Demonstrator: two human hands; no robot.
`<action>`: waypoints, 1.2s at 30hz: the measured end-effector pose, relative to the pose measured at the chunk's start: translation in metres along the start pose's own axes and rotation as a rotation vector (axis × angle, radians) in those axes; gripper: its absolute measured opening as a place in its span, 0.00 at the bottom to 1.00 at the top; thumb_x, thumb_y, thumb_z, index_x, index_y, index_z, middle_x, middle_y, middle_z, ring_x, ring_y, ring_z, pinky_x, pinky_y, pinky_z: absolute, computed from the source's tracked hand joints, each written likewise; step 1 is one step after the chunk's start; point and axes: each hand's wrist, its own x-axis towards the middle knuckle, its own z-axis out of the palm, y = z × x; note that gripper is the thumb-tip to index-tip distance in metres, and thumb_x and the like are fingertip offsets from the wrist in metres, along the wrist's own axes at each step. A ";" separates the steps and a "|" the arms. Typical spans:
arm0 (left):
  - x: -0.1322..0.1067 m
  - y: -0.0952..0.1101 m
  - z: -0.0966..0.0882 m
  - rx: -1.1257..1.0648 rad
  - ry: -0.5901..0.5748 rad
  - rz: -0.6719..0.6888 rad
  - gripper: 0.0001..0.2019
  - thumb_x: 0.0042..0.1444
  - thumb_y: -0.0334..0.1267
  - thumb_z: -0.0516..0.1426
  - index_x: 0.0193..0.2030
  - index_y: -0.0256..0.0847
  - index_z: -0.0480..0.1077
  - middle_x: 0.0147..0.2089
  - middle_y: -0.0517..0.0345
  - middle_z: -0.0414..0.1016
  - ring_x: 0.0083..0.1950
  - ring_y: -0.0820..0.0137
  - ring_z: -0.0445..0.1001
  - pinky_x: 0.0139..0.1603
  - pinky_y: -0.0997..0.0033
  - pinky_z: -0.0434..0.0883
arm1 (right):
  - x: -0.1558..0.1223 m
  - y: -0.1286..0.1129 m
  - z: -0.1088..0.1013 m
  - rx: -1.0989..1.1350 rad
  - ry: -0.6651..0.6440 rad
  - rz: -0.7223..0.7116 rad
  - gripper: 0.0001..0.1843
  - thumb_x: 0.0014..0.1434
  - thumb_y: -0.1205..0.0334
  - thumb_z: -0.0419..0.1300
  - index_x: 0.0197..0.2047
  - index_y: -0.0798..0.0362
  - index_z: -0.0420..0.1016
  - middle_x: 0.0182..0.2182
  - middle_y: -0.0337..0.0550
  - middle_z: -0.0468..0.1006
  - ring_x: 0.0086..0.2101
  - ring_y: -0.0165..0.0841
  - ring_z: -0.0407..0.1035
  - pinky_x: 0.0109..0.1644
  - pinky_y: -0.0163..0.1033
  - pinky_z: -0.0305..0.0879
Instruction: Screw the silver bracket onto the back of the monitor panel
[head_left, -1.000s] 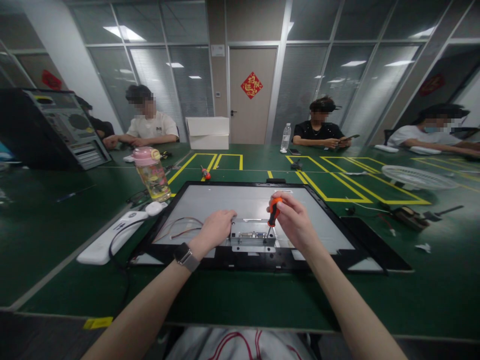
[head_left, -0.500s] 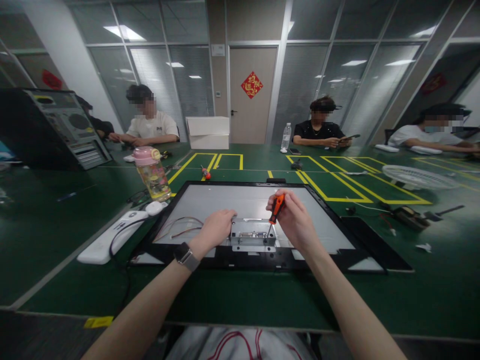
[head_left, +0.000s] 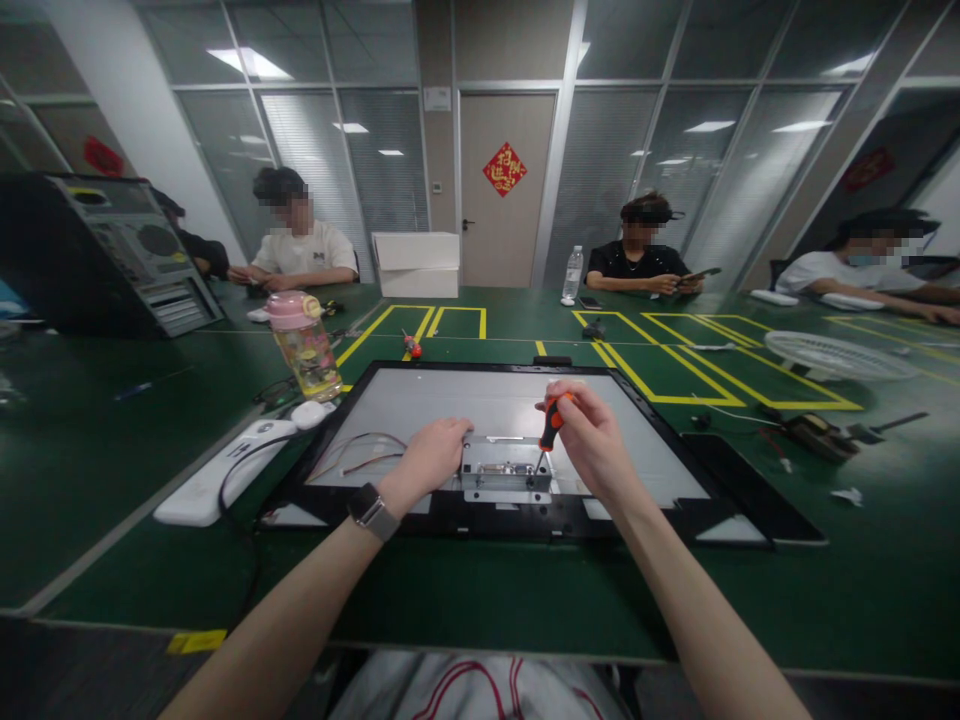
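Observation:
My right hand (head_left: 589, 430) is closed around the handle of an orange and black screwdriver (head_left: 553, 425). The screwdriver leans slightly, its tip down at the right end of a metal bracket (head_left: 487, 480) with connectors along it. On the bracket's left side my left hand (head_left: 437, 450) grips the edge, fingers bent against the metal; the fingertips are partly hidden. The bracket lies on the back of a flat display panel (head_left: 465, 395) with a black frame. Thin cables (head_left: 367, 450) rest on the panel beside my left hand.
Left of the panel lie a white power strip (head_left: 225, 470) and a drink bottle (head_left: 304, 350) with a pink lid. A computer case (head_left: 97, 255) stands far left. At right are a black slab (head_left: 750, 485) and a white oval frame (head_left: 832, 355). Several people sit across the table.
My right hand has turned a little around the screwdriver handle, with the fingers shifted. The tip stays at the same spot on the bracket. My left hand has not moved.

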 end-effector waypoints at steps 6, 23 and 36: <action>0.001 0.000 0.001 0.009 -0.007 0.005 0.19 0.62 0.27 0.46 0.56 0.36 0.70 0.52 0.46 0.77 0.54 0.62 0.75 0.57 0.63 0.69 | -0.002 -0.003 0.003 0.064 -0.065 0.080 0.13 0.57 0.50 0.65 0.44 0.44 0.78 0.33 0.39 0.75 0.34 0.32 0.69 0.38 0.38 0.68; 0.001 0.002 -0.001 -0.007 -0.011 0.006 0.18 0.62 0.27 0.46 0.55 0.37 0.70 0.52 0.46 0.77 0.53 0.62 0.75 0.55 0.62 0.69 | -0.002 -0.004 0.005 0.028 -0.061 0.049 0.13 0.61 0.49 0.60 0.45 0.45 0.77 0.34 0.41 0.77 0.35 0.33 0.71 0.43 0.42 0.70; 0.001 0.000 0.002 -0.012 -0.007 0.008 0.18 0.62 0.27 0.46 0.55 0.37 0.70 0.52 0.46 0.77 0.54 0.63 0.74 0.57 0.63 0.68 | -0.003 -0.005 0.003 0.040 -0.071 0.078 0.14 0.57 0.49 0.65 0.44 0.44 0.79 0.34 0.39 0.77 0.36 0.32 0.72 0.45 0.41 0.70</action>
